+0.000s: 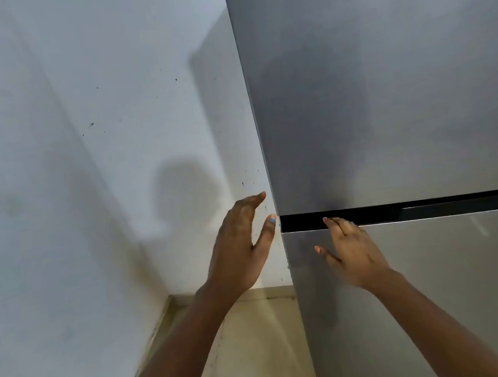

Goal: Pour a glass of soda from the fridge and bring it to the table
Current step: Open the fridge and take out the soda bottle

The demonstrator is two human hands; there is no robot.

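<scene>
Grey fridge (390, 100) fills right of frame, both doors closed; left hand (238, 252) lower centre, fingers straight and spread, holding nothing, just beside fridge's left edge; right hand (352, 253) fingers extended, tips at dark gap between doors, gripping nothing.

Both forearms are bare from the near edge of the view up to the wrists, with no sleeve, watch or bracelet showing on them. The left hand (238, 252) has a thumbnail painted light blue. The right hand (354, 251) wears no ring, and its thumbnail looks pale pinkish-orange.
</scene>
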